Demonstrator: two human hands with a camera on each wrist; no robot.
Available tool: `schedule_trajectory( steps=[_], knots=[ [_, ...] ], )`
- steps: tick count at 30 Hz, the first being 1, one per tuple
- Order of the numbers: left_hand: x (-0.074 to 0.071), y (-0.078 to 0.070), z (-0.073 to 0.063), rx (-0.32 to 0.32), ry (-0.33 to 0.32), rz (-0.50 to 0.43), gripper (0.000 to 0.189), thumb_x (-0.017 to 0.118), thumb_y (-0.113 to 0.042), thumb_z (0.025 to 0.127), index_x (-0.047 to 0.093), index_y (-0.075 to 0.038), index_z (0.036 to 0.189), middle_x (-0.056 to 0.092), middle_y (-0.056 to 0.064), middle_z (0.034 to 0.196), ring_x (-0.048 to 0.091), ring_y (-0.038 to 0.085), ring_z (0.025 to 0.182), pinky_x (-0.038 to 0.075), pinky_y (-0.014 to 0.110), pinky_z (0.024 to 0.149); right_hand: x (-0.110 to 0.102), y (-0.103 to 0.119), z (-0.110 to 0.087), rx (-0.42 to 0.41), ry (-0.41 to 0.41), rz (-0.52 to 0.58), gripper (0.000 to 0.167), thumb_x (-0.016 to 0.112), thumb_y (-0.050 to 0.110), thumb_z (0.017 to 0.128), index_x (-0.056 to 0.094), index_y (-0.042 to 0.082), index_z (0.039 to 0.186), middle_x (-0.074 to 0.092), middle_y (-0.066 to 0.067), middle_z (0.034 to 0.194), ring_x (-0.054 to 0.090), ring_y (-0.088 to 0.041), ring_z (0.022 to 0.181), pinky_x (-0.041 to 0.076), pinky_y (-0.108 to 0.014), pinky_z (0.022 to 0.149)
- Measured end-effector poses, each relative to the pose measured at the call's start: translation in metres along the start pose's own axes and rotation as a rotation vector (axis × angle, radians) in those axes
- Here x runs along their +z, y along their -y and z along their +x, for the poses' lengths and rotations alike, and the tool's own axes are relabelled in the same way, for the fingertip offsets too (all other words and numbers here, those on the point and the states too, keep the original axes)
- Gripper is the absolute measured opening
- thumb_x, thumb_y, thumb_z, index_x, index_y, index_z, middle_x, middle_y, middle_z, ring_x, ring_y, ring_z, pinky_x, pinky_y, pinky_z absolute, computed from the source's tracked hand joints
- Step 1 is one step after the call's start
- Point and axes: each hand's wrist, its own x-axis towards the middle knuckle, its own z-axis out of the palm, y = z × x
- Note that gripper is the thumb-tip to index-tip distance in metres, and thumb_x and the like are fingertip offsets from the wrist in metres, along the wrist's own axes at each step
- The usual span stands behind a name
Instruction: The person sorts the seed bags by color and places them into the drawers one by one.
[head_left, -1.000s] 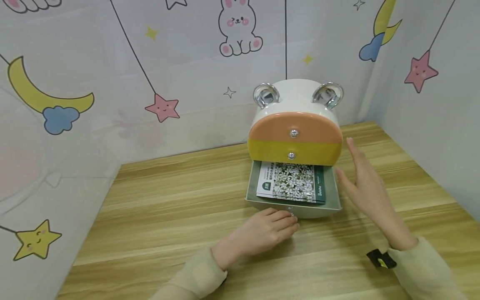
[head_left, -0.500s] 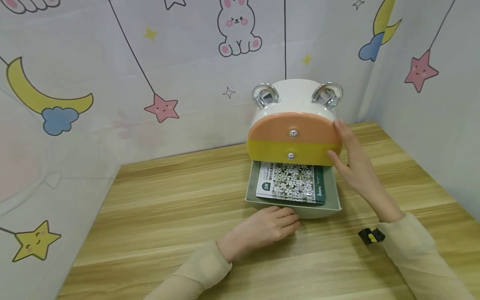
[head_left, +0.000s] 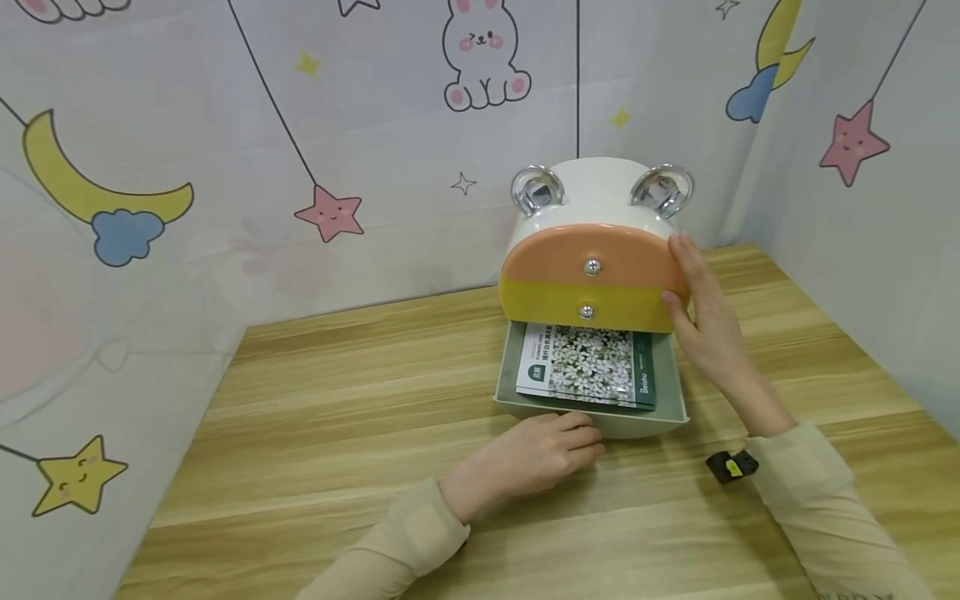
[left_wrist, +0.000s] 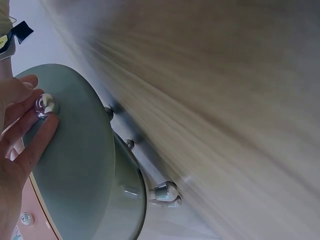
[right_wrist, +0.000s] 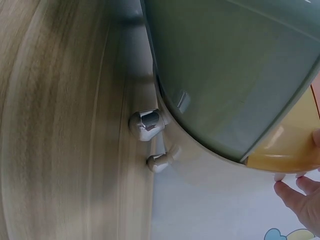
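A small drawer cabinet (head_left: 607, 187) with a white body and silver ring ears stands at the back right of the table. Its orange upper drawer (head_left: 551, 254) and yellow middle drawer (head_left: 536, 302) are closed, while the sage-green bottom drawer (head_left: 641, 425) is pulled out. Inside lie flower-printed packets (head_left: 588, 362). At the front of this drawer, my left hand (head_left: 532, 457) holds the silver knob (left_wrist: 47, 104) between its fingers. My right hand (head_left: 711, 333) rests along the cabinet's right side, fingers fairly straight, with the thumb against the yellow drawer's edge.
A wood-grain table (head_left: 337, 417) carries the cabinet, which stands on silver feet (right_wrist: 146, 125). Behind it hangs a white wall cloth (head_left: 390, 100) printed with a rabbit, moons and stars. Another wall (head_left: 900, 275) runs along the right side.
My right hand has moved left and up from beside the cabinet onto its right side. My left hand stays at the green drawer's knob, and the drawer stands pulled out about as before.
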Motion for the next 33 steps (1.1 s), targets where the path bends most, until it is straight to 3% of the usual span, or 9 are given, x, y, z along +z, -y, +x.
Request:
schedule_trajectory(
  steps=[7,15,23,33],
  knots=[
    [0.001,0.001,0.002,-0.002,-0.010,0.010,0.027,0.047,-0.013,0.097,0.067,-0.018,0.114,0.067,-0.009,0.117,0.055,0.008,0.112,0.047,0.017,0.096,0.000,0.000,0.000,0.002,-0.003,-0.005,0.065,0.052,-0.002,0.094,0.029,0.017,0.151,0.025,-0.012,0.159,0.024,-0.038,0.146,0.024,-0.062,0.115],
    [0.003,0.006,0.006,-0.024,-0.064,0.015,0.024,0.048,-0.013,0.097,0.068,-0.019,0.110,0.067,-0.010,0.110,0.056,0.008,0.106,0.048,0.017,0.093,0.000,0.000,0.000,0.015,0.000,-0.021,0.064,0.053,0.000,0.095,0.029,0.019,0.151,0.025,-0.009,0.159,0.024,-0.037,0.146,0.025,-0.062,0.114],
    [0.001,0.009,0.008,-0.063,-0.027,0.022,0.026,0.047,-0.013,0.098,0.067,-0.019,0.112,0.065,-0.009,0.110,0.054,0.008,0.106,0.048,0.017,0.091,0.000,-0.001,0.000,0.011,0.002,-0.028,0.064,0.052,0.000,0.095,0.028,0.019,0.151,0.025,-0.009,0.159,0.024,-0.036,0.146,0.025,-0.062,0.114],
    [0.002,0.015,0.015,-0.100,-0.050,-0.014,0.021,0.052,-0.013,0.095,0.068,-0.018,0.107,0.066,-0.009,0.105,0.056,0.009,0.105,0.047,0.017,0.092,-0.003,0.000,0.000,0.038,0.031,-0.038,0.065,0.052,0.001,0.095,0.026,0.020,0.152,0.024,-0.011,0.159,0.023,-0.038,0.146,0.026,-0.067,0.111]
  ],
)
